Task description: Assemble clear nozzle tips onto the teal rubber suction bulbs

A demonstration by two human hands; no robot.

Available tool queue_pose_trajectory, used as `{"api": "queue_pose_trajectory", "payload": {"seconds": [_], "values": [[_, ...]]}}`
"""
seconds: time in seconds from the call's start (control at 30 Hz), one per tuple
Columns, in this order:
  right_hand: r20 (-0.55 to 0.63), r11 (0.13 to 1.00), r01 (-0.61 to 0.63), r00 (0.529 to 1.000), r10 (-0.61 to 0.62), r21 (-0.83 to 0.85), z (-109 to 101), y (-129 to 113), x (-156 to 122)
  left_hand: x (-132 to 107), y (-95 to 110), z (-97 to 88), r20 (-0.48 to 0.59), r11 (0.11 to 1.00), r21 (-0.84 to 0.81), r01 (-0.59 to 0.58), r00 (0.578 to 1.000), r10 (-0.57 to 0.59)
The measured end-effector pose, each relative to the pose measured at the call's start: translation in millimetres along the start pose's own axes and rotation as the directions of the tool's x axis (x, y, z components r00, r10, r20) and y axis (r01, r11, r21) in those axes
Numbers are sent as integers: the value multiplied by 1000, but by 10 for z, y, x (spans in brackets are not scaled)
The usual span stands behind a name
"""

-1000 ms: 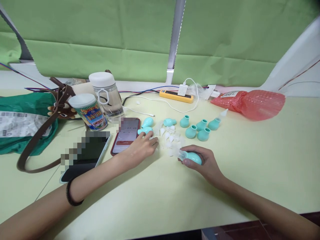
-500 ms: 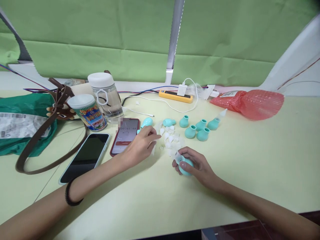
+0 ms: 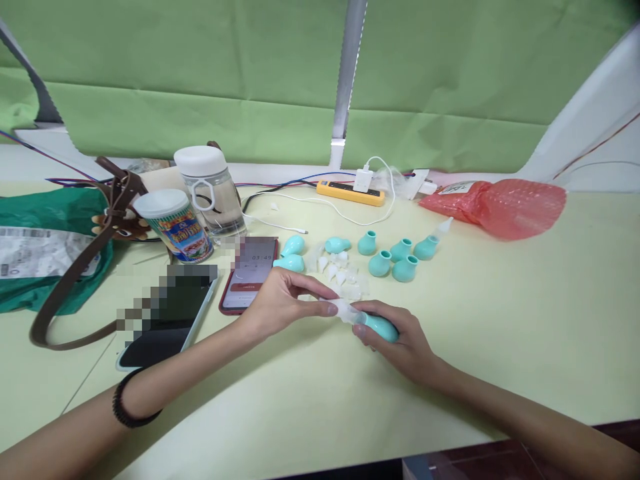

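Observation:
My right hand (image 3: 400,337) is closed around a teal rubber bulb (image 3: 381,327), its neck tilted up to the left with a clear collar on it. Between the thumb and fingers of my left hand (image 3: 290,300) is a white translucent nozzle tip (image 3: 345,309), which meets the collar; whether it is seated I cannot tell. Just beyond my hands lies a pile of small white and clear plastic parts (image 3: 337,270). Several loose teal bulbs (image 3: 380,263) stand or lie behind the pile. One bulb (image 3: 426,247) at the right of this group carries a clear, pointed nozzle (image 3: 444,228).
To the left are a phone with a running timer (image 3: 253,267), a dark-screened phone (image 3: 170,320), a patterned tub (image 3: 175,227) and a water bottle (image 3: 210,193). A yellow power strip (image 3: 350,193) and a red plastic bag (image 3: 520,207) lie at the back.
My left hand has come right and down from beside the parts pile, bringing the white tip to the bulb's collar. My right hand has turned the bulb so its neck points left.

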State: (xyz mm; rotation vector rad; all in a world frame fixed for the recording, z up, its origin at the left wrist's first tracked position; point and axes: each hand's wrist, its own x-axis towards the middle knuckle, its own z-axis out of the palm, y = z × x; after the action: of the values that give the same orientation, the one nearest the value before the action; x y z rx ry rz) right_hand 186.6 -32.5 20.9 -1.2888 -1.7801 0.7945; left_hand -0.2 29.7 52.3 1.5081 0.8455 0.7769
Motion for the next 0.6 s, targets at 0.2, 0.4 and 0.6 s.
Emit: {"api": "queue_pose_trajectory", "payload": {"seconds": [0.2, 0.4, 0.6], "values": [[-19, 943, 264, 962, -273, -202, 7, 55, -18, -3, 44, -48, 125, 987, 150, -60, 991, 42], [42, 915, 322, 946, -322, -241, -10, 50, -12, -8, 56, -68, 234, 980, 183, -83, 971, 39], [94, 947, 252, 967, -238, -198, -51, 11, -1, -62, 141, -56, 267, 937, 319, -142, 962, 55]]}}
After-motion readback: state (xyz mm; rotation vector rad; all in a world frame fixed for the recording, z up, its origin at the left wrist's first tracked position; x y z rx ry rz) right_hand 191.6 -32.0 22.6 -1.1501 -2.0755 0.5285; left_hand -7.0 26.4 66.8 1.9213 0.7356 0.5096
